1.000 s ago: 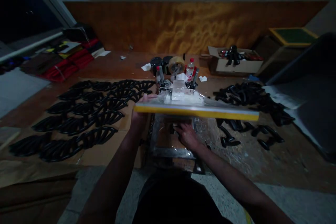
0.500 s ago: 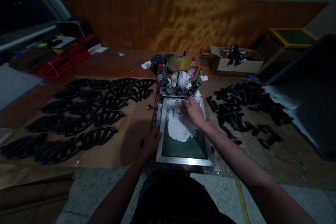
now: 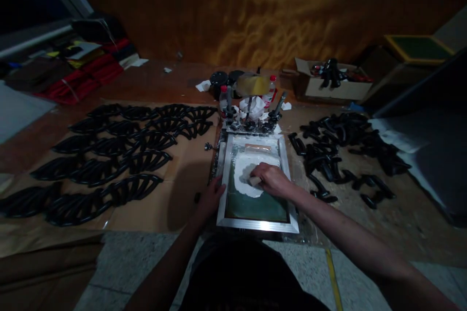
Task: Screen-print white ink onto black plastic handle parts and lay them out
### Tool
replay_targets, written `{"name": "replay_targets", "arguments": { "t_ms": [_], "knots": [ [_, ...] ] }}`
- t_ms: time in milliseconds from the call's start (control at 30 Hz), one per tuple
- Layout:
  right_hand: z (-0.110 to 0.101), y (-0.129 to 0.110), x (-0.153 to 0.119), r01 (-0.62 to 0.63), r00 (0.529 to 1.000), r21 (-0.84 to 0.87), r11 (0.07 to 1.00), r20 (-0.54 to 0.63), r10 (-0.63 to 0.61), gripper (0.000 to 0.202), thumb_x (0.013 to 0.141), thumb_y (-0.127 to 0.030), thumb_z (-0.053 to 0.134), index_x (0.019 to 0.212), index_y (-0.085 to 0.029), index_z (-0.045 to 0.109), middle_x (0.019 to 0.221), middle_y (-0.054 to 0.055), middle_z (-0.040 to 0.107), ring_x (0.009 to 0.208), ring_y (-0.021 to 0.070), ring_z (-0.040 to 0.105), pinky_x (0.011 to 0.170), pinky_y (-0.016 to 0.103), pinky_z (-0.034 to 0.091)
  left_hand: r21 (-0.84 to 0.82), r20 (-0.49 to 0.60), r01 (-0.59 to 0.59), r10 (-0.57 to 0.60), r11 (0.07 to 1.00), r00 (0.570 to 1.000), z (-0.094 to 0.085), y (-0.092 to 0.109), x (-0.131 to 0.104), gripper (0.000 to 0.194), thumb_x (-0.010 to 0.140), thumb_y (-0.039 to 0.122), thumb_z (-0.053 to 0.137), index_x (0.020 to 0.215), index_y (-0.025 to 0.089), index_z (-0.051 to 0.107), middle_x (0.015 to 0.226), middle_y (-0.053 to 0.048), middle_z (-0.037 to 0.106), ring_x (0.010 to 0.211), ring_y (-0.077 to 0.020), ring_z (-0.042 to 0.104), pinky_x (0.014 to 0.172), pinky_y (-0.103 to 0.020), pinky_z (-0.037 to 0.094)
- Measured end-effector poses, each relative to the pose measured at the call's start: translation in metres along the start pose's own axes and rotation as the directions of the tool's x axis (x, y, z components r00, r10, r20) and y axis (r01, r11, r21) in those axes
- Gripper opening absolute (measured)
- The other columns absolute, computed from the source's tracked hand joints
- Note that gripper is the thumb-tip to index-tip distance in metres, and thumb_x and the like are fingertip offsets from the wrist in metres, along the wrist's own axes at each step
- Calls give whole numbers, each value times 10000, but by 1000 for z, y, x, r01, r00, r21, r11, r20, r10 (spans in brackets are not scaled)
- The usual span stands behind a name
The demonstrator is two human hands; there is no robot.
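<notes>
A silk-screen frame [image 3: 257, 226] with silver metal sides and green mesh lies flat in front of me. White ink [image 3: 241, 161] is spread over the mesh's middle. My right hand [image 3: 272, 179] is closed on a small pale scraper [image 3: 255, 181], low over the ink. Across the upper part of the mesh lies a brown strip [image 3: 258, 147], like a squeegee blade. At the frame's left side is my left hand [image 3: 212, 195], its fingers closed about the edge. What lies beneath the screen is hidden.
Black curved plastic parts [image 3: 109, 170] lie in rows on cardboard at left. More black parts [image 3: 328, 146] are heaped at right. Behind the frame stand a clamp [image 3: 249, 125], red-capped bottles [image 3: 270, 91] and black tubs [image 3: 219, 79]. An open carton [image 3: 333, 88] sits at back right.
My right hand has moved from the screen's top toward me, into the ink patch. The brown strip now shows at the top of the mesh. My left hand stays put.
</notes>
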State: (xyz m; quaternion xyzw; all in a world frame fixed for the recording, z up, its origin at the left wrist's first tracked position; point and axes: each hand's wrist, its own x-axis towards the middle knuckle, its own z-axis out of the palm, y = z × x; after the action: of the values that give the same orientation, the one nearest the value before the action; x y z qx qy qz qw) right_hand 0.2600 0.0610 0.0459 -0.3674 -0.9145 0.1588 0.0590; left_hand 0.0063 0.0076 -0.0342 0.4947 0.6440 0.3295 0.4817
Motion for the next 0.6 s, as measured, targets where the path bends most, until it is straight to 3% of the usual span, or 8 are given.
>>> {"name": "replay_targets", "arguments": {
  "t_ms": [67,200,267,400,500,533,600],
  "knots": [
    [9,-4,-2,-17,999,-63,998,-43,14,261,854,-107,521,1047,-152,692,1026,115,704,967,244,597,846,342,461,-43,18,13,-12,999,1000,0,1,-1,572,877,381,530,1384,117,511,1095,-141,729,936,-252,691,862,-408,553],
    [19,-11,-14,85,996,-40,996,5,-85,284,838,-99,542,1077,-147,687,1041,111,699,958,236,598,849,330,468,-43,11,55,-55,998,998,-2,8,-4,627,849,414,547,1399,116,501,992,-126,727,855,-249,684,789,-397,558],
    [12,-11,-6,28,1000,-6,1000,-12,-29,300,842,-108,551,1106,-158,686,1010,95,697,958,225,608,827,299,466,-62,16,66,-65,996,998,-5,15,-7,649,845,424,552,1413,117,485,955,-114,728,840,-244,684,765,-379,559],
    [-27,6,36,-203,966,17,979,-158,203,499,913,-249,577,1408,-212,525,1102,93,685,980,223,630,820,280,466,-90,-1,8,-8,996,1000,-14,41,-17,622,843,428,566,1395,147,507,962,-91,733,884,-237,684,774,-347,558],
    [-63,42,42,-276,895,107,955,-334,296,495,933,-358,569,1407,-221,532,1160,101,686,996,238,637,859,316,473,-81,-107,-46,37,996,994,-23,72,-26,431,907,427,461,1189,164,655,1023,-87,727,934,-224,672,795,-332,552],
    [-72,58,34,-309,847,157,938,-404,346,441,945,-382,539,1346,-205,589,1147,106,694,989,241,640,864,329,475,-78,-140,-63,52,995,989,-26,83,-27,413,934,420,405,1106,170,685,994,-82,729,909,-214,672,788,-328,550],
    [-80,88,9,-437,706,263,860,-492,509,407,965,-436,467,1166,-157,685,1046,123,721,920,246,648,825,344,484,-94,-175,-143,125,985,977,-32,108,-25,413,957,402,355,1012,185,702,919,-66,729,855,-198,667,778,-320,547]
  ]
}}
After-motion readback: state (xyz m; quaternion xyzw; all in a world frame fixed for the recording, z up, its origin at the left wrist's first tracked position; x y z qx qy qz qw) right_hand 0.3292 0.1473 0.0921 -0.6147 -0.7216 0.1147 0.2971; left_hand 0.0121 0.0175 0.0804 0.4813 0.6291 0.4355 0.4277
